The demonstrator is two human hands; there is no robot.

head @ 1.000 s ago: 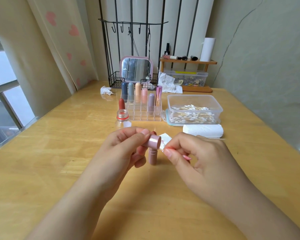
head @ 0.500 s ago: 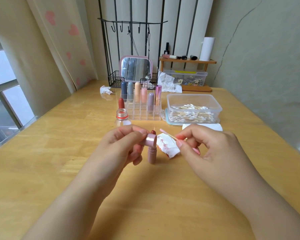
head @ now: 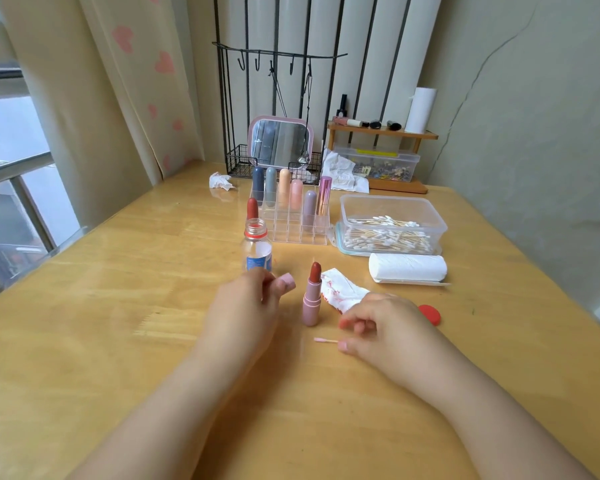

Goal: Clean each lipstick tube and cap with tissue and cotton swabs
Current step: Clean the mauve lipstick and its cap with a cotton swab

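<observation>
Your left hand (head: 243, 306) grips the pink cap (head: 286, 282) just left of the open pink lipstick tube (head: 311, 299), which stands upright on the table (head: 84, 341). Your right hand (head: 385, 327), fingers curled, pinches a pink-tipped cotton swab (head: 324, 340) against the tabletop; the stained tissue (head: 342, 294) lies just beyond it.

An open lipstick tube (head: 310, 299) stands upright on the table (head: 118, 341), between the left hand (head: 246, 308) and the right hand (head: 383, 327). The left hand holds the cap (head: 286, 282) just left of the tube. A used tissue (head: 342, 294) lies just right of the tube, and a cotton swab (head: 324, 340) lies in front of it at the right hand's fingertips. Behind stand a small bottle (head: 256, 245), a lipstick organizer (head: 297, 216), a swab box (head: 390, 225) to its right, and a tissue roll (head: 407, 268) before that box.
</observation>
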